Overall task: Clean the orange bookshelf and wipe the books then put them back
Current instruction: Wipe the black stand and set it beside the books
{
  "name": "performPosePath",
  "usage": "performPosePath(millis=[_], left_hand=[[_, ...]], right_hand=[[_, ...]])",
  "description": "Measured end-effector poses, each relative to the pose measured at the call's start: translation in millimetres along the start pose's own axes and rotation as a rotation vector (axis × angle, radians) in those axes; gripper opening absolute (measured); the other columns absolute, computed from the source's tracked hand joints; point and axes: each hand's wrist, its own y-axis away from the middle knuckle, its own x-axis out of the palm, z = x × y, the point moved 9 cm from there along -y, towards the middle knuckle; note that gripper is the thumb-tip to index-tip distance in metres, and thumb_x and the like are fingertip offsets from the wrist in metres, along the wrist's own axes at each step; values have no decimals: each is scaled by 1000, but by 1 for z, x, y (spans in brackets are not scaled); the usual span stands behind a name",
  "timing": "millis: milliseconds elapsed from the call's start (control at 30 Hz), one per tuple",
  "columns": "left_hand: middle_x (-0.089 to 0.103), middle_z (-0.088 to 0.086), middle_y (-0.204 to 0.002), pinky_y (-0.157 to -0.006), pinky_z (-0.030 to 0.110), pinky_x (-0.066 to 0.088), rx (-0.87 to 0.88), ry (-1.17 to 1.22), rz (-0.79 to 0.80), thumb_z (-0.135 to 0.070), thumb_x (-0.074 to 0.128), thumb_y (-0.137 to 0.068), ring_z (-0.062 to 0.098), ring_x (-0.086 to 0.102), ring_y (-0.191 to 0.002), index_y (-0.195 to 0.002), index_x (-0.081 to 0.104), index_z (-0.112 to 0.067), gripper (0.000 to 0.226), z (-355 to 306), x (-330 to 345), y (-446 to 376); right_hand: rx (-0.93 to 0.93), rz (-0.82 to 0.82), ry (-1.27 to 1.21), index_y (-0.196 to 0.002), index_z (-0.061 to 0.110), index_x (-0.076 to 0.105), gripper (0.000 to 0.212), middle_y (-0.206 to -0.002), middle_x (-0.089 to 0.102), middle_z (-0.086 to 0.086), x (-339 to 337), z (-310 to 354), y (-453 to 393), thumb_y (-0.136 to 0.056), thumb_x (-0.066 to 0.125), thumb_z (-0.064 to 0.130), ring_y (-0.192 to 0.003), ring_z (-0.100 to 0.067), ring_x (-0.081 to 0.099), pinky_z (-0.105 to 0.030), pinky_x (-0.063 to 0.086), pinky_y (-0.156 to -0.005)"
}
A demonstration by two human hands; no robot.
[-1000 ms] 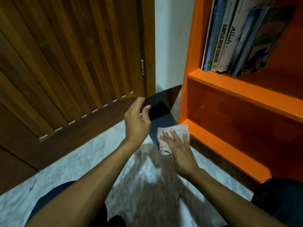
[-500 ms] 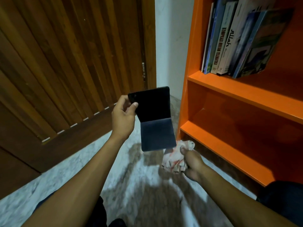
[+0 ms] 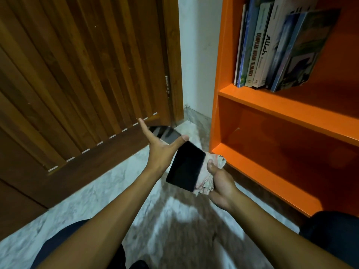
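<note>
marble floor [image 3: 108, 183] ran under the orange bookshelf [image 3: 252, 105]. at its bottom left corner i had the black book [image 3: 185, 166] propped on my splayed, released left hand [image 3: 161, 150], steadied for wiping, right hand [image 3: 219, 183] clutching the cloth [image 3: 209, 171] against its edge.

Black book [image 3: 185, 166] up off the floor, closed and tilted, its right edge against the crumpled pale cloth [image 3: 208, 176]. Orange bookshelf [image 3: 291, 111] on the right: a row of books [image 3: 275, 49] (all leaning left) on the upper shelf, lower shelf bare.
</note>
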Motion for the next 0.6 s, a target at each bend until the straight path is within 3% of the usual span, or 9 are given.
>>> performPosePath(millis=[67, 133, 200, 300, 400, 500, 600], left_hand=[[1, -8, -164, -112, 28, 20, 3, 44, -42, -42, 82, -73, 10, 16, -145, -152, -20, -39, 129, -3, 0, 1], [19, -7, -160, -109, 26, 27, -37, 137, -86, -26, 72, -90, 10, 29, -140, -155, -9, -36, 105, 1, -1, -1], [42, -3, -149, -106, 29, 40, -104, 173, -115, -12, 56, -99, 18, 43, -137, -154, 17, -31, 71, 10, -3, -3], [65, 3, -122, -79, 25, 56, -136, 130, -123, 5, 39, -100, 19, 66, -109, -135, 50, -19, 44, 16, -9, -4], [68, 14, -107, -75, 35, 62, -174, 205, -87, 17, 31, -95, 27, 74, -88, -109, 59, -11, 42, 19, -6, -1], [71, 9, -106, -84, 35, 59, -215, 118, -21, 10, 33, -96, 25, 74, -88, -108, 61, -11, 37, 39, 1, 1], [70, 6, -108, -83, 27, 56, -190, -19, 31, 2, 39, -100, 21, 72, -94, -111, 62, -12, 29, 54, 3, 1]], right_hand=[[-23, 18, 43, -129, 11, 59, 33, -124, 67, -19, 7, -3, 0, -105, 42, 28, -112, -35, 66, -51, 51, -96], [-46, 28, 100, -130, 14, 57, 31, -125, 67, -17, 11, -6, 0, -104, 46, 26, -112, -33, 66, -52, 50, -99], [-53, 44, 130, -123, 17, 59, 24, -120, 68, -12, 16, -10, 4, -104, 44, 22, -111, -31, 65, -51, 48, -101], [-74, 65, 171, -118, 20, 58, 22, -121, 66, -11, 21, -9, 8, -106, 40, 18, -115, -32, 61, -53, 44, -106], [-80, 39, 189, -126, 17, 56, 26, -131, 62, -13, 19, -7, 6, -106, 40, 20, -118, -33, 60, -54, 46, -103], [-50, -29, 174, -137, 13, 52, 34, -136, 59, -14, 7, -7, 4, -106, 41, 20, -119, -34, 60, -48, 52, -90], [-85, -135, 211, -136, 11, 52, 33, -134, 60, -16, -12, 0, 2, -107, 39, 19, -113, -33, 62, -48, 50, -91]])
